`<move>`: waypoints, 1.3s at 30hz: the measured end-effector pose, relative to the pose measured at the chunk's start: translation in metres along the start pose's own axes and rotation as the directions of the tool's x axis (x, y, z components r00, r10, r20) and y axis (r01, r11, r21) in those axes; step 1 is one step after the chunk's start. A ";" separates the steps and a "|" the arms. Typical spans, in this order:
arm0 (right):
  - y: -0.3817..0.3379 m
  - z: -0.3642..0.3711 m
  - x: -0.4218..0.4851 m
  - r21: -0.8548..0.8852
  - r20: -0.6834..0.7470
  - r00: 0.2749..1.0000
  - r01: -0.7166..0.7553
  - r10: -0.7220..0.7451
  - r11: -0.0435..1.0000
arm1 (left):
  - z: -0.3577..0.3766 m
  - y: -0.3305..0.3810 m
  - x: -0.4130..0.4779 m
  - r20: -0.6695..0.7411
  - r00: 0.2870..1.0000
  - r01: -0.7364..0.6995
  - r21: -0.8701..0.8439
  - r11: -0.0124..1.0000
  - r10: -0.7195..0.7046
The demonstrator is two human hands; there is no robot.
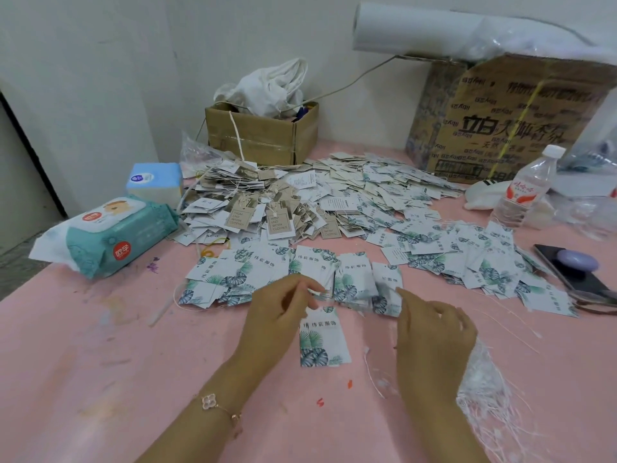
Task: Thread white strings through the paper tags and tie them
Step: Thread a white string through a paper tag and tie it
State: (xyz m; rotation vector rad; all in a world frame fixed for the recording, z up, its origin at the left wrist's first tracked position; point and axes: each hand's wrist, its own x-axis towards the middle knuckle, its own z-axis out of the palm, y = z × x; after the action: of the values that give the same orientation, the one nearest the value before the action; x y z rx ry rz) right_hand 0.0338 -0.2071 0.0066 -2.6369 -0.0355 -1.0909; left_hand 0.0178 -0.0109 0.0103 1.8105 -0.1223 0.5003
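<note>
The left hand (283, 315) pinches its grip on a white leaf-printed paper tag (324, 345). Right of the tag, the right hand (434, 332) curls; its grip is unclear.

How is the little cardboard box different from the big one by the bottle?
The small box is plain and open, with white cloth bulging out; the big box has dark printing and a yellow strap. A white roll lies on the big box, nothing like that on the small box. Both are brown cardboard.
</note>
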 end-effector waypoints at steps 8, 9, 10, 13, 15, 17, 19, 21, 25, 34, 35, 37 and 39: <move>-0.001 -0.003 0.000 0.107 -0.259 0.951 0.200 -0.167 0.974 | 0.000 0.000 0.003 -0.004 0.991 0.129 -0.298 0.946 -0.136; -0.005 -0.004 -0.002 0.156 -0.263 0.937 0.279 -0.232 0.948 | 0.000 0.003 0.004 0.051 0.981 0.195 -0.360 0.912 -0.190; -0.010 -0.004 -0.004 0.219 -0.254 0.919 0.359 -0.302 0.907 | 0.001 0.005 0.005 0.129 0.962 0.273 -0.410 0.870 -0.240; -0.024 -0.003 -0.012 0.437 -0.134 0.849 0.513 -0.511 0.739 | 0.005 0.006 0.000 0.325 0.897 0.406 -0.344 0.847 -0.298; -0.028 -0.002 -0.014 0.567 0.000 0.822 0.469 -0.569 0.678 | 0.006 0.004 -0.001 0.300 0.911 0.379 -0.339 0.861 -0.283; -0.030 -0.005 -0.010 0.631 0.218 0.814 0.304 -0.538 0.714 | 0.002 0.002 0.004 0.158 0.938 0.346 -0.426 0.836 -0.308; -0.029 -0.005 -0.003 0.569 0.475 0.725 0.179 -0.498 0.803 | -0.003 0.005 0.011 -0.007 0.928 0.302 -0.571 0.763 -0.373; -0.024 -0.001 -0.001 0.463 0.633 0.584 0.239 -0.507 0.853 | -0.012 0.005 0.017 -0.147 0.866 0.275 -0.658 0.701 -0.478; -0.019 0.001 -0.002 0.453 0.699 0.474 0.286 -0.536 0.844 | -0.013 0.003 0.021 -0.218 0.807 0.270 -0.690 0.671 -0.549; -0.022 -0.007 -0.003 0.391 0.666 0.494 0.408 -0.559 0.825 | -0.015 -0.001 0.018 -0.170 0.832 0.302 -0.658 0.690 -0.527; -0.021 -0.008 -0.004 0.394 0.665 0.496 0.402 -0.558 0.826 | -0.014 -0.003 0.018 -0.149 0.848 0.307 -0.645 0.700 -0.509; -0.019 -0.011 -0.004 0.436 0.689 0.462 0.353 -0.559 0.828 | -0.013 -0.004 0.019 -0.111 0.872 0.317 -0.612 0.724 -0.476; -0.017 -0.014 -0.002 0.462 0.710 0.407 0.348 -0.575 0.816 | -0.013 -0.003 0.019 -0.070 0.887 0.337 -0.580 0.742 -0.457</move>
State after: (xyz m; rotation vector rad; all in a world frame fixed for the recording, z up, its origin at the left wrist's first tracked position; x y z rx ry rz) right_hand 0.0209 -0.1944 0.0190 -2.6760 -1.1031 0.2222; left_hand 0.0319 0.0056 0.0180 1.1492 0.2495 0.2957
